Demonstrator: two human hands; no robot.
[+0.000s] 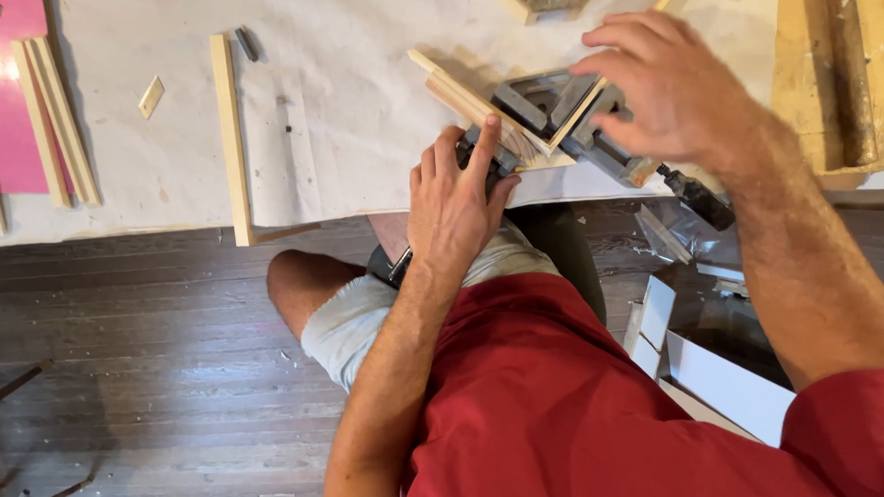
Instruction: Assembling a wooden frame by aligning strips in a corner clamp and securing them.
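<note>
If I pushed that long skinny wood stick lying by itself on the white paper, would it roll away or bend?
The long wood strip looks flat-sided and lies flat on the paper-covered table, so it would probably slide, not roll. It looks straight and thin, so likely stiff and light, though a hard push might snap it. One end reaches past the table edge, so it might tip off.

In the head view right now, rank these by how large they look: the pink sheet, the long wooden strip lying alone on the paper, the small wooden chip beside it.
1. pink sheet, though cut off by the frame
2. long wooden strip
3. small wooden chip
</note>
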